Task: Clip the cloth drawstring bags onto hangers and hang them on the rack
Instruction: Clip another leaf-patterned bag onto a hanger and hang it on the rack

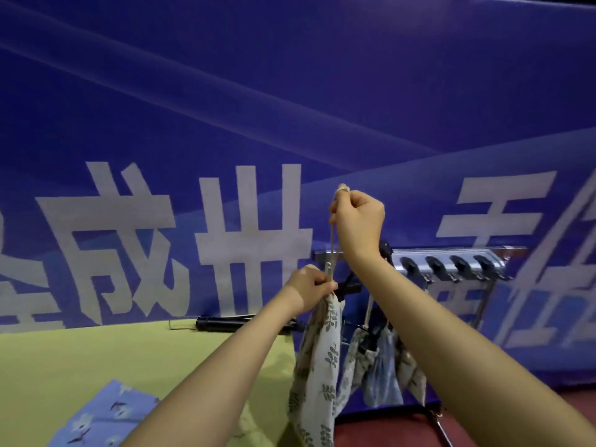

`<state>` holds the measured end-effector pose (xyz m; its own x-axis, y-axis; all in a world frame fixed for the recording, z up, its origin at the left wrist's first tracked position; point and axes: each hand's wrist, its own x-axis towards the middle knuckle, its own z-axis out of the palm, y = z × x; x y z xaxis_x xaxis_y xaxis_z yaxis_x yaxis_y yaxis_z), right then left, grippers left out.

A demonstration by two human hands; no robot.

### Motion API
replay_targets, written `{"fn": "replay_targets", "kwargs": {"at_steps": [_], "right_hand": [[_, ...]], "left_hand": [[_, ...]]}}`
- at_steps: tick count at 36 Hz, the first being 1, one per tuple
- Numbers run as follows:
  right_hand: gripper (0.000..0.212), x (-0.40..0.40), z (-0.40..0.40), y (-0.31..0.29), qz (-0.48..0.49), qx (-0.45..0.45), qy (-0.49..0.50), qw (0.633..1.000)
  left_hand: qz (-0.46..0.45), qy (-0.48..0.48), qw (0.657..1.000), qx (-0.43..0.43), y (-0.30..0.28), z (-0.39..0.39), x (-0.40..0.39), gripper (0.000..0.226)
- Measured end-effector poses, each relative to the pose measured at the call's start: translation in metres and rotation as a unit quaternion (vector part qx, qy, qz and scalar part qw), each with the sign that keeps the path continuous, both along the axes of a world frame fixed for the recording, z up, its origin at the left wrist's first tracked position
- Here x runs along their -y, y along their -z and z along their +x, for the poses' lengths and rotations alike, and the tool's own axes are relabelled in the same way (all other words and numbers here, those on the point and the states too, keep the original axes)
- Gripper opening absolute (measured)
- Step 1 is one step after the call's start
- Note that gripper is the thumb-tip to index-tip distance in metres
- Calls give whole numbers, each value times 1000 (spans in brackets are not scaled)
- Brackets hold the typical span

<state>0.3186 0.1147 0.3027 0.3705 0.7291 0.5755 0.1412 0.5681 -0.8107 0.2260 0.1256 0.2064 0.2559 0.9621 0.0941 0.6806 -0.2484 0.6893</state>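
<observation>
Right hand (358, 217) pinches the pale drawstring cord (332, 240) up high; left hand (309, 287) grips the neck of the cream leaf-print cloth bag (319, 356), hanging straight down, just left of the metal rack (451, 253).

The black plastic hanger (350, 287) is hiding mostly behind the left hand (309, 287) and the leaf-printed white cloth bag (317, 366), whose bottom is running off the lower edge. The right forearm is covering part of the silver metal rack (451, 253).
</observation>
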Motion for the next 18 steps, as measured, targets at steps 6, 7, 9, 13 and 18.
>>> {"fn": "replay_targets", "kwargs": {"at_steps": [6,7,9,13,18], "right_hand": [[47,-1,83,18,-38,-19,10,999],[46,-2,96,21,-47,-30,10,998],[44,-3,121,27,-67,-47,14,997],[39,6,153,47,-113,-48,17,992],[31,18,183,81,-166,-12,-9,986]], "left_hand": [[-24,62,998,-1,13,77,-7,30],[-33,66,997,-2,16,88,-8,29],[-50,76,996,6,23,109,-10,29],[-82,85,993,9,48,136,-10,28],[-126,90,988,5,87,165,0,34]]}}
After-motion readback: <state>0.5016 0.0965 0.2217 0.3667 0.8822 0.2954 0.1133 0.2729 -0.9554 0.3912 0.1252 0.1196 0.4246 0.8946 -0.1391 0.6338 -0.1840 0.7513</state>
